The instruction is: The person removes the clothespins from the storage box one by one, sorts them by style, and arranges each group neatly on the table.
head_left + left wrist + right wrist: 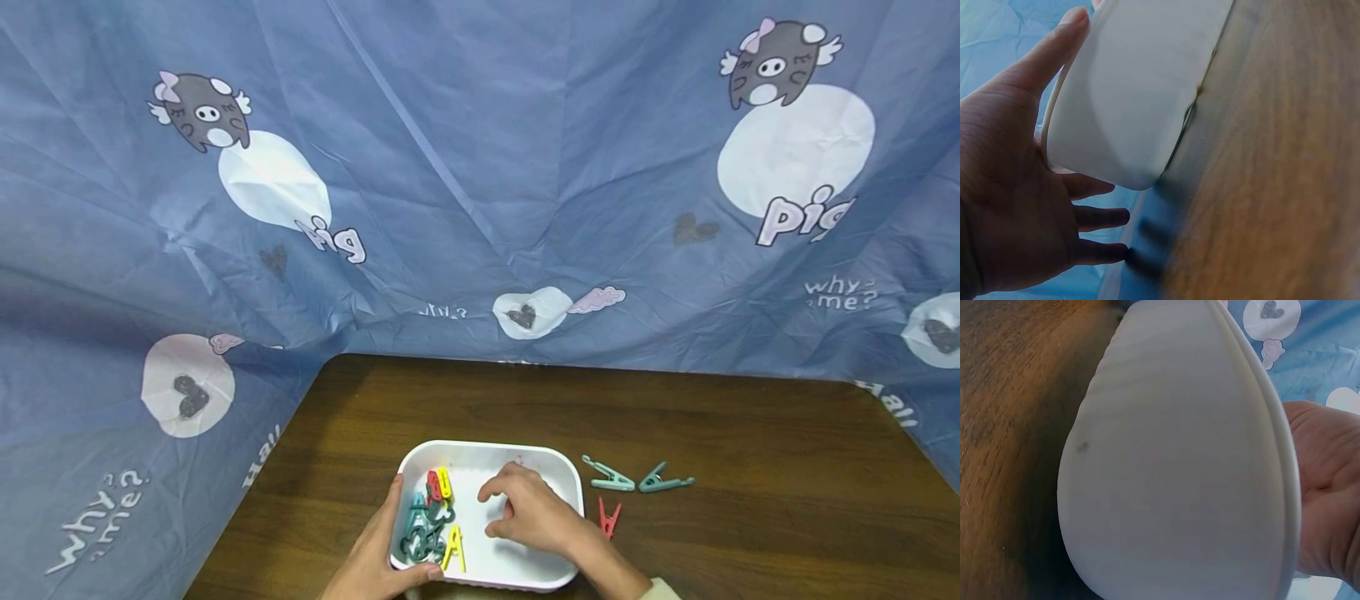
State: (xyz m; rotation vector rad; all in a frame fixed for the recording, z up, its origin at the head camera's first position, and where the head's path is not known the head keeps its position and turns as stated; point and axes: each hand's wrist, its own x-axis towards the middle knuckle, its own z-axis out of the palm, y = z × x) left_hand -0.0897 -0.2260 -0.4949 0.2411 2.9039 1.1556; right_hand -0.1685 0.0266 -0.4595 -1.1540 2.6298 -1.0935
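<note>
A white plastic tray sits on the table. My left hand grips its near left corner, the thumb over the near rim and the fingers along the outer side. In the left wrist view several fingertips extend past the tray wall. My right hand is over the tray's right half, fingers bent, thumb and forefinger apart, nothing visible between them. Along the tray's left side lie a red clothespin, yellow clothespins and a heap of green clothespins. The tray wall hides the right fingers in the right wrist view.
Right of the tray, on the brown wooden table, lie a light green clothespin, a dark green clothespin and a red clothespin. A blue printed cloth hangs behind the table and along its sides.
</note>
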